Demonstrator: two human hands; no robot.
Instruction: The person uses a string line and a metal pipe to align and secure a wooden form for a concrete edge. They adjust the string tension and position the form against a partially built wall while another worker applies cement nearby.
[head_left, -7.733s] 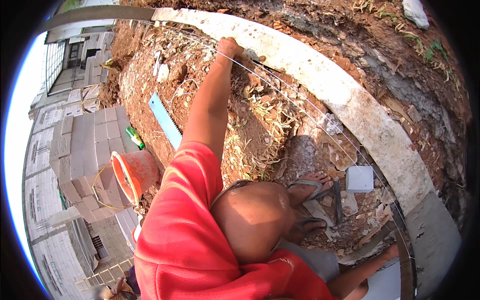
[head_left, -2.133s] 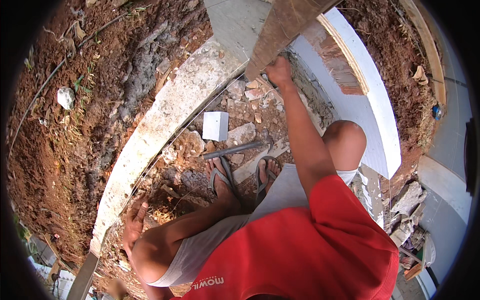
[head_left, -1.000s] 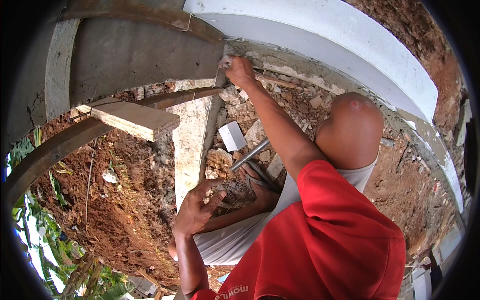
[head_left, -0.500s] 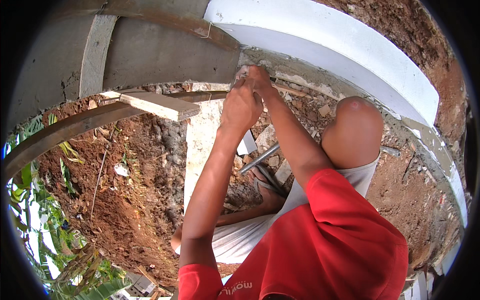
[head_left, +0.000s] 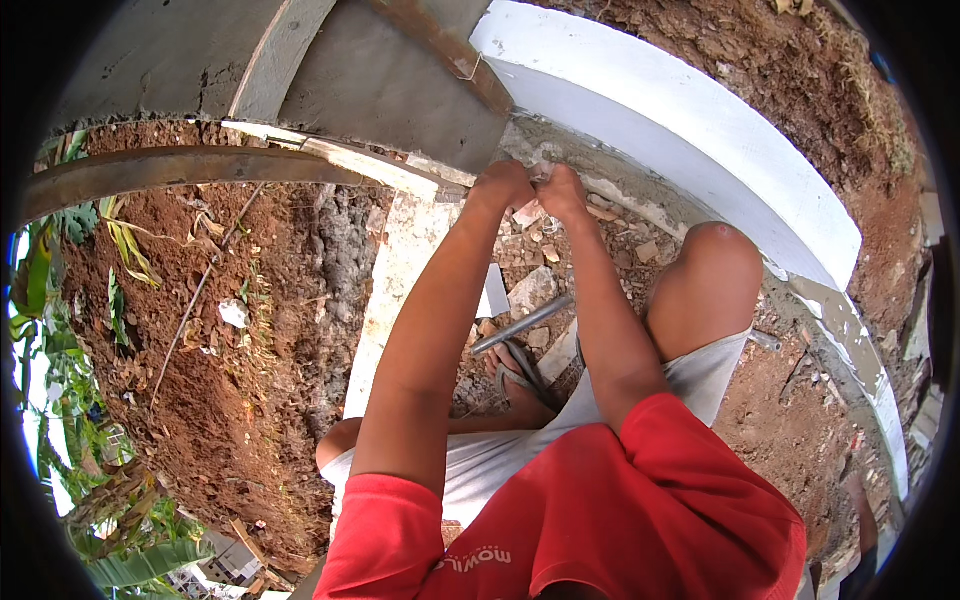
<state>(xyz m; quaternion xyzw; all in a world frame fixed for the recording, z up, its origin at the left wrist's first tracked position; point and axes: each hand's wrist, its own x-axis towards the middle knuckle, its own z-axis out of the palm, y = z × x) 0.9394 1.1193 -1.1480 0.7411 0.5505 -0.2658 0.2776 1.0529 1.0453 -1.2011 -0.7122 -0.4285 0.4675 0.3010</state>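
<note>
My left hand (head_left: 503, 185) is curled closed in the corner where the grey cement wall (head_left: 400, 95) meets a white-painted low wall (head_left: 690, 120). Right beside it, my right hand (head_left: 562, 192) is closed too, fingers pinched toward the left ones. Something small and pale shows between them, too little to name. A long pale wooden board (head_left: 375, 168) runs along the foot of the cement wall, its right end close to my left hand.
A metal pipe (head_left: 525, 325) lies near my sandaled foot, by a white tile piece (head_left: 492, 293). Rubble (head_left: 535, 290) covers the ground. A brown beam (head_left: 190, 168) juts left over red soil (head_left: 200, 350). Another person's limb (head_left: 862, 510) shows at lower right.
My hands have come apart from their overlapped position and now sit side by side. The view has turned, and the wooden board now appears more in line with the wall's foot.
</note>
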